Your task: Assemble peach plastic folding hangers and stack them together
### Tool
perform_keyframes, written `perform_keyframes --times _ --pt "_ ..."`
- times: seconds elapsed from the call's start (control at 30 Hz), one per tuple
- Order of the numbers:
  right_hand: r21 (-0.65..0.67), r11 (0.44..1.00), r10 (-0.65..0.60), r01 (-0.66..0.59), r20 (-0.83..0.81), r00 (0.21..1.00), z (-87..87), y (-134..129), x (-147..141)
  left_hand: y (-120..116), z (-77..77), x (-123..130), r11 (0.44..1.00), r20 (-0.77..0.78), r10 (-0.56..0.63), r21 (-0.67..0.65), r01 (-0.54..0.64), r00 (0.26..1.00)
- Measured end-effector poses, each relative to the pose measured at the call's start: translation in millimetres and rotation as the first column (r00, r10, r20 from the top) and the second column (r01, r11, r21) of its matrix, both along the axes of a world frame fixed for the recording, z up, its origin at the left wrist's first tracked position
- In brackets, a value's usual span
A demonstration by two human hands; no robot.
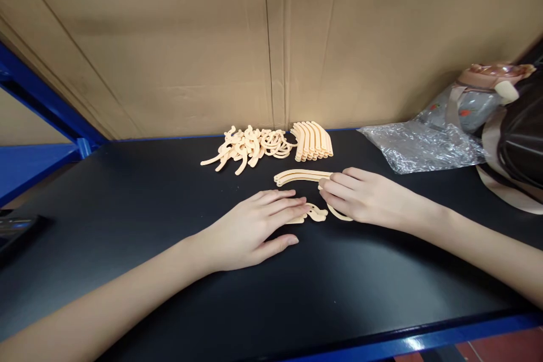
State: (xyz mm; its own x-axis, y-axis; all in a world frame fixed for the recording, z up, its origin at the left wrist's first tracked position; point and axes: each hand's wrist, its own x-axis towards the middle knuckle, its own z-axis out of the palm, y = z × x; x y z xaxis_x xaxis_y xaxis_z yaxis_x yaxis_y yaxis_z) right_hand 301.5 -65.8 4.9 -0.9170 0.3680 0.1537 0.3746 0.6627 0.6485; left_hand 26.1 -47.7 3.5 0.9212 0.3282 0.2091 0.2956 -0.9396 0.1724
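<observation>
Fingers (286,203) of left hand (244,230) extended; right hand (371,195) curled.

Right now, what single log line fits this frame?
left hand: over cream pieces | right hand: at curved strips | beyond: loose pile, neat stack | right: clear plastic

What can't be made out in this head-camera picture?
Head view:
The left hand covers part of the pale piece beneath it.
The right hand covers the right ends of the curved strips.
Overlap in the heap hides how many pieces it holds.
The left edge cuts off the dark object, leaving its kind unclear.
</observation>
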Motion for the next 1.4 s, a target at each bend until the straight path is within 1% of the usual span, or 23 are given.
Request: perform_keyframes --times 0.17,0.37,0.47,0.57,0.7,0.8,0.87,0.97,1.0,1.07,1.13,1.23,1.3,1.4 --pt "-0.038 0.999 0.019 -0.021 -0.036 0.999 2.6 -1.3 -0.3 0.2 1.0 0.8 1.0 0.02 -0.001 0.016 0.001 1.0" --pt "-0.042 0.999 0.033 -0.036 -0.053 0.998 3.8 -0.1 3.2 0.6 4.1 -0.2 0.996 0.066 -0.047 0.073 0.042 0.997" --pt "-0.06 0.996 0.056 -0.066 -0.153 0.987 4.1 1.5 5.5 0.1 5.6 -1.1 0.994 0.077 -0.053 0.098 0.046 0.996" --pt "-0.119 0.989 0.043 -0.085 -0.319 0.947 4.5 2.2 6.5 0.1 5.5 -1.2 0.996 0.096 -0.037 0.081 0.029 0.995" --pt "-0.213 0.974 -0.047 -0.081 -0.534 0.844 4.1 2.9 6.9 1.9 3.2 -1.5 0.998 0.133 0.021 0.062 -0.029 0.991" --pt "-0.3 0.949 -0.133 -0.091 -0.649 0.749 2.8 4.2 6.1 4.3 2.5 -2.2 0.99 0.183 0.111 0.063 -0.124 0.977" --pt "-0.386 0.916 -0.226 -0.108 -0.72 0.656 1.5 5.3 4.9 6.6 2.6 -2.8 0.981 0.206 0.178 0.045 -0.191 0.962" --pt "-0.514 0.848 -0.397 -0.132 -0.779 0.485 -1.0 8.0 3.4 11.3 1.7 -3.9 0.963 0.232 0.25 0.038 -0.266 0.94" --pt "-0.545 0.828 -0.442 -0.135 -0.78 0.443 -1.8 9.3 3.3 13.1 1.0 -4.3 0.958 0.24 0.266 0.047 -0.284 0.934" --pt "-0.587 0.799 -0.497 -0.13 -0.766 0.407 -3.4 12.2 3.8 16.3 -1.0 -4.7 0.948 0.241 0.283 0.073 -0.308 0.928" --pt "-0.612 0.781 -0.517 -0.125 -0.746 0.421 -5.0 14.6 4.6 18.4 -2.9 -4.8 0.938 0.221 0.3 0.108 -0.329 0.928" --pt "-0.629 0.771 -0.512 -0.103 -0.707 0.489 -7.4 16.1 4.8 19.3 -4.4 -4.5 0.916 0.182 0.337 0.166 -0.366 0.924" --pt "-0.616 0.786 -0.493 -0.057 -0.68 0.543 -8.8 15.7 3.9 18.6 -4.2 -4.2 0.907 0.179 0.346 0.187 -0.377 0.921" --pt "-0.56 0.829 -0.439 -0.01 -0.661 0.609 -9.7 14.6 1.9 16.7 -3.4 -3.4 0.916 0.209 0.321 0.179 -0.359 0.924"
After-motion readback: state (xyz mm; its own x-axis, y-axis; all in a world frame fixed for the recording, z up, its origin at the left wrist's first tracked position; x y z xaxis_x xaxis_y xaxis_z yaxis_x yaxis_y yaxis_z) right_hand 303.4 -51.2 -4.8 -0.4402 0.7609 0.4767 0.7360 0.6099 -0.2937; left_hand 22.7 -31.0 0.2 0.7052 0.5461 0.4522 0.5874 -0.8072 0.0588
